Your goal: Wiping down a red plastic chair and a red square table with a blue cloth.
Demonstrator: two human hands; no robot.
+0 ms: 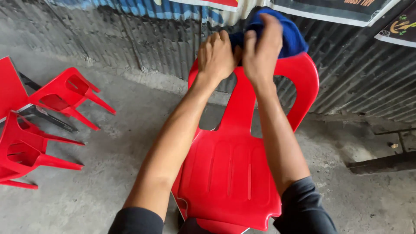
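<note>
A red plastic chair [229, 177] stands upright right in front of me, its backrest toward a corrugated metal wall. On the top edge of the backrest lies a blue cloth [289, 38]. My right hand [260, 50] is closed on the cloth and presses it against the backrest top. My left hand [215, 55] grips the left end of the same cloth beside it. Both forearms reach out over the seat, with dark sleeves at the bottom of the view.
Two red plastic chairs [71, 93] [24, 149] lie tipped on the concrete floor at the left, legs pointing right, next to a red tabletop edge [9, 86]. The corrugated wall [138, 39] runs behind, with posters above. A dark metal bar [381, 162] lies at the right.
</note>
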